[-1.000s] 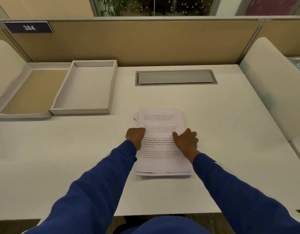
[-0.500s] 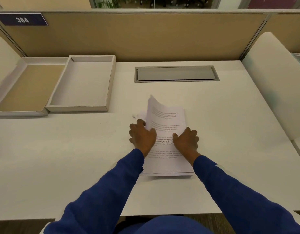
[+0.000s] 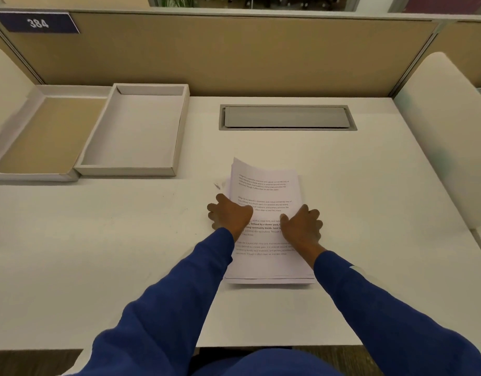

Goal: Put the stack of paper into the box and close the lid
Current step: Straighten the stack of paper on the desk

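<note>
A stack of printed white paper [image 3: 266, 191] lies on the white desk in front of me. My left hand [image 3: 228, 214] grips its left edge, fingers tucked under, and the far left corner of the stack curls up off the desk. My right hand [image 3: 301, 223] rests on the right side of the stack, fingers curled over the edge. An empty grey box [image 3: 131, 169] stands open at the far left of the desk. Its lid [image 3: 33, 175], tan inside, lies open flat to the left of it.
A grey cable hatch [image 3: 286, 118] is set into the desk beyond the paper. A tan partition wall [image 3: 234, 55] runs along the back. White curved dividers [image 3: 448, 137] stand at the right and left sides.
My left hand moved from the top of the paper to its left edge and lifted that side. The far left corner of the stack rose off the desk.
</note>
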A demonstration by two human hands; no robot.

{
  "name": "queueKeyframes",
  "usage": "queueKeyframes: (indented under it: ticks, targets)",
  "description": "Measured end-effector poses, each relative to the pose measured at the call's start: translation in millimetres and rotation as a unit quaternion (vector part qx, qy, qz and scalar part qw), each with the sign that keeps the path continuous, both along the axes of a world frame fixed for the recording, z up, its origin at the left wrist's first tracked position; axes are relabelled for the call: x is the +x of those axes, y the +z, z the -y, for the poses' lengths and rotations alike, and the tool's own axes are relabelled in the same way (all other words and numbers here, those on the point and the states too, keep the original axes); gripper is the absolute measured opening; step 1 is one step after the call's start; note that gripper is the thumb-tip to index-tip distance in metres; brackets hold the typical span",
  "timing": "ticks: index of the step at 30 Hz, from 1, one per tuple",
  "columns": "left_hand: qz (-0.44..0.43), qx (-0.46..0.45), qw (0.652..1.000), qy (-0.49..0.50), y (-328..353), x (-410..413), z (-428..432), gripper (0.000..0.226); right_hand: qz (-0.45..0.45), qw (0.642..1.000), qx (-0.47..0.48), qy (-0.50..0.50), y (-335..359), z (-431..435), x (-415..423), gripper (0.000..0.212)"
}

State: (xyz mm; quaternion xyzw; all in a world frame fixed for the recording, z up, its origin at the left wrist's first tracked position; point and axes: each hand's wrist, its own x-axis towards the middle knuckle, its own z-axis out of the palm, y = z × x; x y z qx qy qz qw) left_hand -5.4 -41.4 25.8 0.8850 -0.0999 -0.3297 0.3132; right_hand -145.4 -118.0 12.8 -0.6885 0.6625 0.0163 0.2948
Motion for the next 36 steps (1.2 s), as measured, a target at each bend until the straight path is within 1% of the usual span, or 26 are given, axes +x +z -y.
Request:
queueKeyframes:
  ticks: [4, 7, 9, 10, 11, 13, 14, 18, 20, 22, 23, 25, 27, 28, 29, 31, 33, 36]
  targets:
    - [-0.032, -0.022, 0.999, 0.021, 0.3, 2.4, -0.3, 0.062, 0.001, 1.0, 0.0, 0.002, 0.7, -0.3, 0.1, 0.059]
    - [-0.067, -0.058, 0.995, 0.035, -0.5, 5.6, -1.7, 0.06, 0.005, 1.0, 0.003, 0.002, 1.3, 0.3, -0.8, 0.059]
    - [-0.094, -0.084, 0.991, 0.035, 0.3, 7.2, -4.1, 0.057, 0.006, 1.0, 0.005, 0.002, 1.6, 0.8, -1.4, 0.06]
    - [-0.09, -0.083, 0.992, 0.025, 1.0, 6.8, -5.4, 0.056, 0.007, 1.0, 0.006, 0.003, 1.7, 0.9, -1.6, 0.06]
    - [-0.065, -0.069, 0.995, 0.005, 1.6, 5.3, -6.6, 0.055, 0.007, 1.0, 0.006, 0.003, 1.7, 0.8, -1.9, 0.06]
    - [0.02, -0.031, 0.999, -0.036, 2.3, -0.5, -7.4, 0.054, 0.008, 1.0, 0.005, 0.002, 1.0, 0.9, -2.4, 0.06]
    - [0.053, -0.031, 0.997, -0.049, 2.7, -4.9, -7.5, 0.053, 0.008, 1.0, 0.005, 0.002, 0.4, 1.0, -2.7, 0.06]
    - [0.1, -0.121, 0.985, -0.071, 3.5, -24.5, -10.6, 0.047, 0.012, 1.0, 0.001, -0.001, -1.1, 1.3, -3.1, 0.059]
    - [0.105, -0.149, 0.982, -0.051, 3.4, -26.8, -12.1, 0.053, 0.012, 1.0, 0.001, 0.0, -1.5, 1.4, -3.3, 0.059]
    - [0.056, -0.16, 0.985, -0.014, 3.3, -20.1, -12.4, 0.06, 0.013, 1.0, 0.002, 0.004, -1.9, 1.2, -3.5, 0.059]
    - [0.016, -0.157, 0.987, 0.003, 2.2, -14.4, -12.2, 0.056, 0.012, 1.0, 0.001, 0.005, -2.0, 1.2, -3.7, 0.059]
    - [-0.092, -0.157, 0.982, 0.049, -0.9, 0.2, -12.5, 0.041, 0.009, 1.0, -0.001, 0.006, -1.9, 1.2, -3.6, 0.06]
    - [-0.208, -0.174, 0.959, 0.088, -1.1, 14.3, -13.8, 0.021, 0.009, 1.0, -0.002, 0.005, -2.0, 1.4, -3.5, 0.06]
    - [-0.251, -0.181, 0.946, 0.093, -0.1, 19.3, -14.8, 0.013, 0.01, 1.0, -0.001, 0.003, -2.1, 1.6, -3.6, 0.06]
    - [-0.279, -0.183, 0.939, 0.085, 0.9, 22.9, -15.4, 0.011, 0.012, 1.0, 0.0, 0.002, -2.4, 1.7, -3.8, 0.059]
    - [-0.283, -0.184, 0.941, 0.038, 1.3, 25.2, -14.5, 0.02, 0.015, 1.0, 0.002, -0.001, -3.5, 2.4, -4.0, 0.059]
    - [-0.238, -0.173, 0.955, -0.024, 0.6, 22.1, -12.8, 0.033, 0.019, 1.0, 0.002, -0.002, -4.6, 3.2, -4.5, 0.06]
    - [-0.171, -0.176, 0.966, -0.085, 2.7, 16.3, -15.3, 0.035, 0.036, 0.999, 0.009, -0.006, -5.9, 4.6, -7.8, 0.064]
